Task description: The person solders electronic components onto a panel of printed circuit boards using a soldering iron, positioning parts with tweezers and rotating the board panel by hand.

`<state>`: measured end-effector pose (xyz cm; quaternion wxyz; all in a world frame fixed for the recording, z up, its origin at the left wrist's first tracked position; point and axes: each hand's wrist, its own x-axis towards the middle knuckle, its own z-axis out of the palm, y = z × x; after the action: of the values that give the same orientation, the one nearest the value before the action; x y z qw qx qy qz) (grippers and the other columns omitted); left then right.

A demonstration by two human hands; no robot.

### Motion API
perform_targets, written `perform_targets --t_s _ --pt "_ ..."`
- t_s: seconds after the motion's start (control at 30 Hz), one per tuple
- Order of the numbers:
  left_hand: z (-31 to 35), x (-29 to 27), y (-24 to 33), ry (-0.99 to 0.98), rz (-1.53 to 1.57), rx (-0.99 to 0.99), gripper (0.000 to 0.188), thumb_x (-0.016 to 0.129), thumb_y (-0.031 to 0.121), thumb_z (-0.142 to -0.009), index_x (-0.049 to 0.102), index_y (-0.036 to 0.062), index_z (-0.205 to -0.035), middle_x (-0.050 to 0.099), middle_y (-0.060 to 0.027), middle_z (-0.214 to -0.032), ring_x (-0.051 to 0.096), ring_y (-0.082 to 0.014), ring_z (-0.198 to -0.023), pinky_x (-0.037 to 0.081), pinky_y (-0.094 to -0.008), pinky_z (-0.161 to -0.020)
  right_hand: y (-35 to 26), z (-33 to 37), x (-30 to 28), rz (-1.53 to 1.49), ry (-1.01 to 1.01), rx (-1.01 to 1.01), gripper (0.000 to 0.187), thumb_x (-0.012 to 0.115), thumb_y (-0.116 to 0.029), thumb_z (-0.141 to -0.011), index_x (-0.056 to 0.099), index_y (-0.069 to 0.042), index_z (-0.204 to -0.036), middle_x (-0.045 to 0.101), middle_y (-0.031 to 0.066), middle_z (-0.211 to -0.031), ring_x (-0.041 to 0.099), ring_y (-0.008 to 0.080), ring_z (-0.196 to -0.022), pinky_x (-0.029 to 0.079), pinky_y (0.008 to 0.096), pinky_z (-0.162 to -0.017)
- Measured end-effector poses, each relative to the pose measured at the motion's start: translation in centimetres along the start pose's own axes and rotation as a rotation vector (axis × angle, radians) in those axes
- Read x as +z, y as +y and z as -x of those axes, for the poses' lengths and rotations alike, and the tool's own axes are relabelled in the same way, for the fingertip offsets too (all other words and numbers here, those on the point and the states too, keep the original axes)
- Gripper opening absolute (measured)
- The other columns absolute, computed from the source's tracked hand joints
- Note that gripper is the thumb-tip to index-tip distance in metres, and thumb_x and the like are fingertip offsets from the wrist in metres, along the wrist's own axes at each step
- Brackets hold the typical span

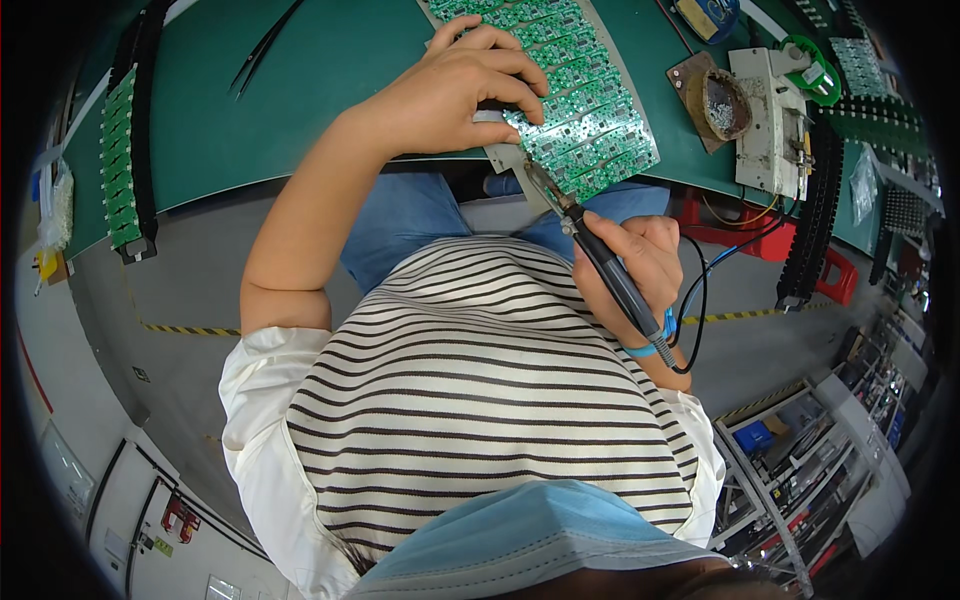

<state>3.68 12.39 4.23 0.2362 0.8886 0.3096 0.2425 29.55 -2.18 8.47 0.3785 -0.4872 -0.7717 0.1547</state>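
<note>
A panel of green circuit boards in several slanted rows lies at the table's front edge on a light-coloured backing. My left hand rests over its left side with fingers apart and bent, the tips touching the boards. From below, my right hand is closed around the dark handle of a soldering iron. The metal front of the iron points up and left to the panel's lower left edge. Whether its tip touches a board I cannot tell. A blue wristband circles my right wrist.
Black tweezers lie on the green table. To the right stand a round brown pot, a whitish soldering station and a green reel. Black racks flank both sides; a red stool is under the table.
</note>
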Motion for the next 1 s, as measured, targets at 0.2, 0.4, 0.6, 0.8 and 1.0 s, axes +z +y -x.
perform_targets --t_s 0.2,0.4,0.6,0.8,1.0 --pt "-0.1 -0.1 0.0 -0.016 -0.004 -0.005 0.023 0.087 0.017 -0.076 0.081 0.0227 -0.098 0.072 0.0117 -0.121 0.055 -0.0177 -0.128 0.016 -0.0524 -0.129 0.1 -0.4 -1.3 0.018 0.033 -0.008 0.04 0.082 0.0 -0.068 0.081 -0.003 -0.108 0.065 0.0066 -0.082 0.057 0.0192 -0.076 0.046 0.0332 -0.077" --pt "0.0 -0.3 0.0 -0.033 -0.005 -0.004 0.021 0.087 0.019 -0.079 0.081 0.0235 -0.099 0.072 0.0131 -0.121 0.054 -0.0173 -0.128 0.017 -0.0525 -0.129 6.1 -0.9 -2.4 0.46 0.375 0.138 0.046 0.08 0.007 -0.076 0.078 -0.002 -0.12 0.07 0.006 -0.083 0.057 0.0215 -0.077 0.05 0.033 -0.078" --pt "-0.1 -0.3 0.0 -0.032 0.001 -0.01 0.021 0.086 0.019 -0.079 0.081 0.0236 -0.099 0.072 0.013 -0.12 0.054 -0.0173 -0.128 0.016 -0.0526 -0.129 5.4 -0.2 -2.3 0.351 0.508 0.261 0.046 0.081 0.006 -0.075 0.078 -0.002 -0.121 0.068 0.008 -0.082 0.057 0.0213 -0.078 0.051 0.0344 -0.076" --pt "-0.1 -0.2 0.0 -0.031 -0.002 -0.004 0.022 0.087 0.019 -0.079 0.081 0.0237 -0.099 0.072 0.0131 -0.12 0.054 -0.0169 -0.127 0.017 -0.0523 -0.129 0.4 0.7 -1.5 0.114 0.174 0.07 0.044 0.083 -0.001 -0.064 0.082 -0.004 -0.108 0.066 0.0036 -0.08 0.054 0.0177 -0.074 0.046 0.0323 -0.076" --pt "-0.2 -0.3 0.1 -0.027 -0.003 -0.01 0.022 0.087 0.019 -0.079 0.081 0.0237 -0.099 0.072 0.0132 -0.12 0.054 -0.0165 -0.127 0.017 -0.0519 -0.129 -0.2 0.4 -0.2 0.009 0.025 -0.035 0.042 0.08 0.002 -0.067 0.081 -0.003 -0.109 0.067 0.0043 -0.082 0.053 0.0183 -0.076 0.041 0.0326 -0.082"
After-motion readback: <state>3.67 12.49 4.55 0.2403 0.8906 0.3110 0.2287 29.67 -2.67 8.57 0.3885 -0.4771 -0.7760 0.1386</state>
